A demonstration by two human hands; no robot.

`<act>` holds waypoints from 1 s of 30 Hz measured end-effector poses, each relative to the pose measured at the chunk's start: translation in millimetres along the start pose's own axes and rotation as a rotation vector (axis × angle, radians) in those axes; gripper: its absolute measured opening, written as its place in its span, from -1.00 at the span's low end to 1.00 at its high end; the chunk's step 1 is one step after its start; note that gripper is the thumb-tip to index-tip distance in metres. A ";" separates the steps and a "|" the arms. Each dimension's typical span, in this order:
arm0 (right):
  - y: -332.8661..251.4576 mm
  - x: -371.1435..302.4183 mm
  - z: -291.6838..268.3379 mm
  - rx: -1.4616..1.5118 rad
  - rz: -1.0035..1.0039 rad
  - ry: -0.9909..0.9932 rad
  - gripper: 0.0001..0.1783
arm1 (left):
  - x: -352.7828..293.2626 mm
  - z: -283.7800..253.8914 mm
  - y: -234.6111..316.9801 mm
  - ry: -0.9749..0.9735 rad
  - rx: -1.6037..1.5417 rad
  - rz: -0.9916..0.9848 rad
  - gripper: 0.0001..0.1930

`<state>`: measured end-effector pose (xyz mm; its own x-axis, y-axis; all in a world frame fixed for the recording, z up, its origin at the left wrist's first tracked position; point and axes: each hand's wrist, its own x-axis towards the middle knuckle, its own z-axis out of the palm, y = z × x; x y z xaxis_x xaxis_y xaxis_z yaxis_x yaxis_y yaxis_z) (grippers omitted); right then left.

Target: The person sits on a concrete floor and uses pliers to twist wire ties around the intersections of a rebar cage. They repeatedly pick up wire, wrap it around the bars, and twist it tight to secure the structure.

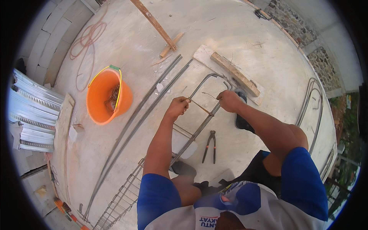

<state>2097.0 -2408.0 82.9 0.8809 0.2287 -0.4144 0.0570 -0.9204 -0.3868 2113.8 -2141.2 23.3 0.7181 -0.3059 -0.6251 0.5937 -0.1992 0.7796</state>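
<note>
A long cage of steel reinforcing bars (190, 141) with square stirrups runs from the lower left up to a hooked end. My left hand (177, 107) is closed, its fingertips pinching the corner of a brownish stirrup (201, 107) beside the left bar. Across from it, my right hand (229, 101) is closed at the right bar. A thin piece of tie wire (209, 94) sticks out from its fingers toward the left hand. Pincers (209, 147) with partly orange handles lie spread on the concrete, right of the cage.
An orange bucket (104, 100) with rusty wire in it stands at left. Two loose steel bars (132, 131) lie between it and the cage. Beyond the hooked end is a wooden beam (235, 74) on a board. Bent bars (309, 103) lie at right, corrugated metal sheets (35, 115) at far left.
</note>
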 end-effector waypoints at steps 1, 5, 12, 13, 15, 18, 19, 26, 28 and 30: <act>1.5 6.2 10.7 0.070 0.018 0.063 -0.67 | -0.1 1.0 -0.1 0.001 -0.001 -0.002 -0.78; -8.0 27.4 45.5 0.232 0.019 0.113 -0.69 | -1.4 3.0 0.8 0.082 -0.067 -0.028 -0.71; -34.8 59.2 74.2 0.705 0.037 0.011 -0.70 | -4.9 4.5 8.5 0.055 -0.116 -0.037 -0.62; -39.3 60.5 70.2 0.754 0.049 -0.040 -0.69 | -4.8 4.0 7.3 0.052 -0.118 -0.036 -0.63; -41.3 60.5 62.4 0.890 0.136 -0.176 -0.69 | -5.6 2.8 7.5 0.031 -0.125 -0.027 -0.66; -38.0 60.4 64.9 0.985 0.205 -0.231 -0.71 | -6.2 4.2 11.9 0.029 -0.116 -0.023 -0.68; -35.8 60.2 68.1 0.999 0.217 -0.225 -0.71 | -6.3 4.3 12.1 0.034 -0.110 -0.024 -0.69; -24.6 57.2 77.0 0.952 0.120 -0.183 -0.70 | -5.4 2.0 9.5 0.019 -0.113 -0.032 -0.70; -27.9 61.5 74.8 0.902 0.113 -0.172 -0.66 | -5.2 1.7 11.7 0.013 -0.123 -0.049 -0.69; -33.5 64.5 70.7 0.935 0.130 -0.174 -0.70 | -5.1 2.5 11.8 0.021 -0.142 -0.039 -0.68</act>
<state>2118.7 -2340.0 10.9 0.7678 0.2559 -0.5874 -0.5001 -0.3338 -0.7990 2116.2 -2144.3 35.8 0.7001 -0.2811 -0.6564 0.6655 -0.0762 0.7425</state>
